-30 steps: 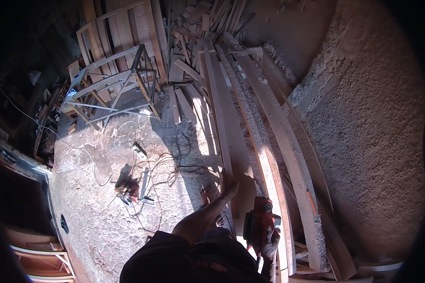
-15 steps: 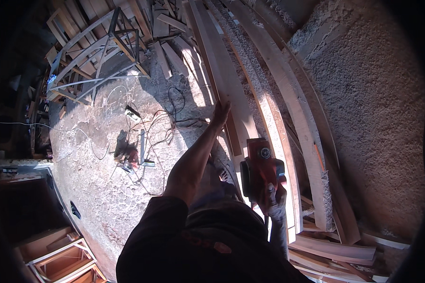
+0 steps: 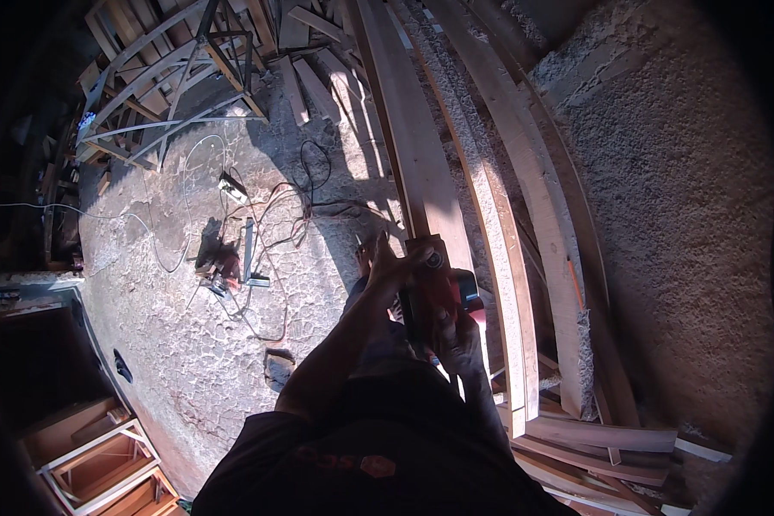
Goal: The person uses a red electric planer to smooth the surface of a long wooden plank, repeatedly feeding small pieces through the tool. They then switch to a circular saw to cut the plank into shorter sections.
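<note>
A red and black electric planer (image 3: pixel 427 292) sits over the near end of a long wooden board (image 3: pixel 423 172), which runs away from me. My right hand (image 3: pixel 461 337) is closed round the planer's rear handle. My left hand (image 3: pixel 397 267) lies on the planer's front by the round knob, with the thumb sticking out to the left. The knob hides part of how its fingers close. The planer's underside and the board's end beneath it are out of sight.
Right of the board lie a shaving-covered beam (image 3: pixel 490 206) and a curved plank (image 3: pixel 542 189) bearing an orange pencil (image 3: pixel 576 284). Tangled cables (image 3: pixel 299 219) and another power tool (image 3: pixel 224 258) rest on the floor at left. A wooden frame (image 3: pixel 168 95) stands at the far left.
My left hand has let go of the board's edge and come back to the planer's front. The planer and my right hand have moved left and slightly forward, onto the board.
</note>
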`<state>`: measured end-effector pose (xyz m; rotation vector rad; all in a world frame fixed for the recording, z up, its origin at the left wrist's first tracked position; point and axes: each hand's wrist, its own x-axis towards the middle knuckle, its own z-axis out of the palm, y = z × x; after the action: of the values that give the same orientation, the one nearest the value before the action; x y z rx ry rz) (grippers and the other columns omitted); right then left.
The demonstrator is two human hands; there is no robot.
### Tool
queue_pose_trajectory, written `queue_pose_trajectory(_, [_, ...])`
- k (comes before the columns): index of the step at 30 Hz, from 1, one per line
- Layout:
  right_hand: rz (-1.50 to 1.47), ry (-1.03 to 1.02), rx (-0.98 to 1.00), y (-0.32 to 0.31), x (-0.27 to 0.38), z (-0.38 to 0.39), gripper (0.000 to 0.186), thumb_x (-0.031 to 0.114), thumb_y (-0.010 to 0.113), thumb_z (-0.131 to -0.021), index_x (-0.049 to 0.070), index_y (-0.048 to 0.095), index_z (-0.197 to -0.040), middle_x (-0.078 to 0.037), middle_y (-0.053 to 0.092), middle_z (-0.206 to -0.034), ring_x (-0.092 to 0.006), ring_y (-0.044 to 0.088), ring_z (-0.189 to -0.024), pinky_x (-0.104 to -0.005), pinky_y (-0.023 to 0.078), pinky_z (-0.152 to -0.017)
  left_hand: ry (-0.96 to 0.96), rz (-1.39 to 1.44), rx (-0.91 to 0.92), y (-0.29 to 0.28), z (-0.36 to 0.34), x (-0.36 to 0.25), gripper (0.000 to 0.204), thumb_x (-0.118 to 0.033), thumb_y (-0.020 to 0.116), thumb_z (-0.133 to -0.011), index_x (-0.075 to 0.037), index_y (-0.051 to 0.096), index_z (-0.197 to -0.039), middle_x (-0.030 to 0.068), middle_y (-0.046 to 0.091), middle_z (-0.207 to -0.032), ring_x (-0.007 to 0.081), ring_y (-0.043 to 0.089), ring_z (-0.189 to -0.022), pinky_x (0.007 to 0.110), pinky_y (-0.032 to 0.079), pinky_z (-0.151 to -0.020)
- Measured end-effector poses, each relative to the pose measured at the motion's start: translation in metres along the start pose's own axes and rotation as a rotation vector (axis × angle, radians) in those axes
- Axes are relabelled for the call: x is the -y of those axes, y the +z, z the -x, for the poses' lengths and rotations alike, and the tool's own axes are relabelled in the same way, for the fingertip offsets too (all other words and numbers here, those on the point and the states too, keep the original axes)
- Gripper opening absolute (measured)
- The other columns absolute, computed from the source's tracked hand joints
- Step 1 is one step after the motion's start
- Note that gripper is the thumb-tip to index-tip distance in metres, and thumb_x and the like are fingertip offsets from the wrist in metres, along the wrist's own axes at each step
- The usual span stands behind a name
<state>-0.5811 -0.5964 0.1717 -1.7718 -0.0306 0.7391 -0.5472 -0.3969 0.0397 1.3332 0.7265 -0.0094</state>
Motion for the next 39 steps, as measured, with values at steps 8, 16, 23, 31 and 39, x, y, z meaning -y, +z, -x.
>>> queue_pose_trajectory(8, [0.161,-0.081,0.041,-0.021,0.006,-0.012,0.058,0.055,0.058,-0.102,0.000,0.061,-0.122,-0.006,0.060,-0.062,-0.0129,0.063,-0.058,-0.0347,0.045,-0.050,-0.089,0.162,0.118,0.019,0.031,-0.060,0.139,-0.053,0.094,-0.067,0.012,0.012,-0.158,0.0343,0.040,-0.153,0.0368,0.050,-0.139,0.042,0.048,-0.110])
queue_pose_trajectory(16, [0.175,-0.182,0.028,-0.012,-0.009,0.003,0.061,0.055,0.057,-0.102,-0.001,0.060,-0.126,-0.010,0.064,-0.066,-0.0174,0.066,-0.061,-0.0365,0.048,-0.053,0.120,-0.224,0.001,0.011,0.014,0.005,0.122,-0.053,0.088,-0.076,0.010,0.022,-0.157,0.0236,0.046,-0.147,0.0301,0.051,-0.134,0.039,0.053,-0.099])
queue_pose_trajectory(23, [0.065,-0.030,-0.018,-0.009,-0.003,0.003,0.063,0.058,0.058,-0.100,-0.001,0.061,-0.119,-0.012,0.063,-0.066,-0.0194,0.066,-0.060,-0.0376,0.047,-0.053,-0.034,-0.189,0.077,0.011,0.023,-0.027,0.123,-0.058,0.087,-0.074,0.009,0.024,-0.156,0.0231,0.043,-0.148,0.0298,0.050,-0.134,0.039,0.055,-0.096])
queue_pose_trajectory(31, [0.169,-0.149,-0.010,-0.012,-0.011,-0.002,0.064,0.061,0.055,-0.100,-0.001,0.059,-0.117,-0.015,0.063,-0.065,-0.0282,0.070,-0.061,-0.0404,0.046,-0.050,-0.058,-0.083,0.053,0.012,0.017,-0.016,0.140,-0.059,0.093,-0.063,0.008,0.016,-0.159,0.0298,0.029,-0.161,0.0373,0.037,-0.148,0.043,0.040,-0.118])
queue_pose_trajectory(39, [0.142,-0.132,-0.009,-0.009,-0.004,-0.016,0.066,0.058,0.053,-0.102,-0.002,0.058,-0.128,-0.017,0.066,-0.069,-0.0288,0.071,-0.064,-0.0410,0.048,-0.053,0.076,-0.213,-0.006,0.009,-0.001,-0.014,0.113,-0.048,0.090,-0.075,0.008,0.030,-0.151,0.0210,0.054,-0.136,0.0270,0.058,-0.123,0.037,0.055,-0.092])
